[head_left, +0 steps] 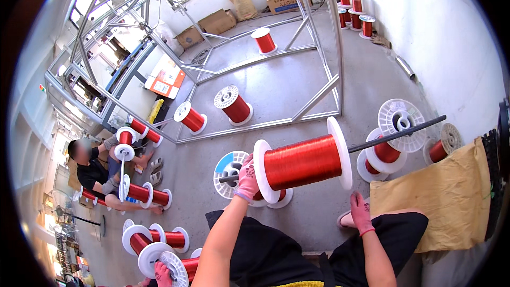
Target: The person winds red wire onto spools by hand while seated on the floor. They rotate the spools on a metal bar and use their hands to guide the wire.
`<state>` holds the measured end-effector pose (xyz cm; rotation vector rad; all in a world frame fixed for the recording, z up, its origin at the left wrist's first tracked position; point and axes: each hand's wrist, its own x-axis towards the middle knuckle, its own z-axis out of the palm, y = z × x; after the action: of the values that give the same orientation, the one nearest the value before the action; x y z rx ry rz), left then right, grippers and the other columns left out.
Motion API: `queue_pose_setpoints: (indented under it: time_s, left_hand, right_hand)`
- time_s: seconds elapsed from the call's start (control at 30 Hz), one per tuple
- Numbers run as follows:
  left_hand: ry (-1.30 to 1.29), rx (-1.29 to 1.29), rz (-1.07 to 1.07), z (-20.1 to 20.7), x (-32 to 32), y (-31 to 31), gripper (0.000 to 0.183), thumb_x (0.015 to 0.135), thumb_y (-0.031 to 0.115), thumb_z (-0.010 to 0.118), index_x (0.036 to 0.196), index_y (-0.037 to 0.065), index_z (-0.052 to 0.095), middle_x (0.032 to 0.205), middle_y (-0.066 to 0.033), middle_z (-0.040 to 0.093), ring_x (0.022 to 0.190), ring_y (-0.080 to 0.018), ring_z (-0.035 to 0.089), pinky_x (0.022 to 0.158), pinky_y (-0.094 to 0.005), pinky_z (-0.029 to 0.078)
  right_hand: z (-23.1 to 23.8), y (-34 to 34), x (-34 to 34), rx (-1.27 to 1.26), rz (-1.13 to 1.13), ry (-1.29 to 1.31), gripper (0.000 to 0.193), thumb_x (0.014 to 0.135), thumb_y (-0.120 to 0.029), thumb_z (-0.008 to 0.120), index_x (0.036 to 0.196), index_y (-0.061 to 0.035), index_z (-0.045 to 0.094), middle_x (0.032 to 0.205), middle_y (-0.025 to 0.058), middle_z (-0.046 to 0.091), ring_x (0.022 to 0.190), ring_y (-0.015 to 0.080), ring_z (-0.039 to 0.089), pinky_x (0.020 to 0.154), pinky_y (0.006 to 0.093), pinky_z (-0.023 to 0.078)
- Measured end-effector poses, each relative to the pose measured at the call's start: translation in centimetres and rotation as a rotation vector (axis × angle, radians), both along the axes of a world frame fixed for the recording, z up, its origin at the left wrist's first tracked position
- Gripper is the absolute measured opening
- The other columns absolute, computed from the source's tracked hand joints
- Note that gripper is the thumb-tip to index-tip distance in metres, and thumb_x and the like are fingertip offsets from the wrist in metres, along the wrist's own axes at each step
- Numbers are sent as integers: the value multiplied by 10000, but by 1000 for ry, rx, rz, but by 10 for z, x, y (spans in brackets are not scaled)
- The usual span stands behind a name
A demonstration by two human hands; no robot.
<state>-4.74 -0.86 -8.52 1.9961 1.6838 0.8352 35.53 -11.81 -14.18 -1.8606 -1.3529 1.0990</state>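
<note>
A large spool of red wire (303,162) with white flanges is threaded on a long dark rod (419,127). My left hand (248,179), in a pink glove, is closed round the rod's left end, right against the spool's left flange. The rod's right end sticks out far and crosses in front of white-flanged spools (387,151); whether it touches them I cannot tell. My right hand (361,212), also in a pink glove, hangs beside my right knee with fingers stretched out and nothing in it. Below the rod's left end stands another spool (229,165), partly hidden.
A metal frame (255,127) stands ahead, with several wire spools (234,106) within it. More spools (154,239) lie at lower left, near another person's pink-gloved hand (162,274). A seated person (101,170) is at left. Brown sheeting (433,202) lies at right.
</note>
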Motion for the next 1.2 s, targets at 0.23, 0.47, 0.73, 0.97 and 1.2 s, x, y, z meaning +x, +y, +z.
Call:
queue_pose_setpoints:
  time_s: [0.23, 0.47, 0.73, 0.97, 1.2]
  left_hand:
    - [342, 154, -18, 32, 20, -8, 279, 796, 252, 455, 998, 137, 610, 1055, -67, 605, 1067, -185, 508, 1025, -324, 287]
    - [235, 250, -25, 30, 20, -4, 228, 758, 250, 486, 866, 140, 653, 883, -69, 647, 926, -186, 569, 1006, -325, 313]
    - [526, 315, 18, 44, 27, -9, 220, 750, 210, 488, 851, 114, 658, 862, -69, 650, 921, -186, 572, 1015, -322, 306]
    - [627, 337, -36, 53, 28, -9, 217, 739, 182, 482, 844, 103, 655, 840, -79, 645, 913, -202, 565, 1018, -338, 302]
    - [645, 318, -40, 50, 33, -11, 245, 767, 231, 485, 922, 135, 649, 921, -58, 649, 958, -171, 563, 1022, -322, 301]
  right_hand:
    - [16, -2, -2, 31, -60, -12, 403, 902, -332, 405, 1149, -32, 513, 1121, 198, 553, 1036, 353, 519, 871, 386, 410]
    - [175, 86, -12, 501, -177, 355, 357, 921, -264, 426, 1140, 9, 498, 1076, 177, 570, 991, 237, 557, 847, 322, 416]
    - [216, 179, -74, 181, 229, -473, 537, 867, -459, 384, 1033, 37, 506, 1031, 276, 560, 958, 403, 543, 850, 430, 417]
    - [97, 9, -57, 455, 143, -596, 373, 818, -95, 522, 1154, 48, 446, 1078, 254, 518, 987, 387, 517, 862, 411, 413]
    - [-20, -13, -2, 348, 75, -436, 330, 851, -170, 491, 1120, 15, 442, 1020, 235, 552, 901, 396, 545, 774, 437, 441]
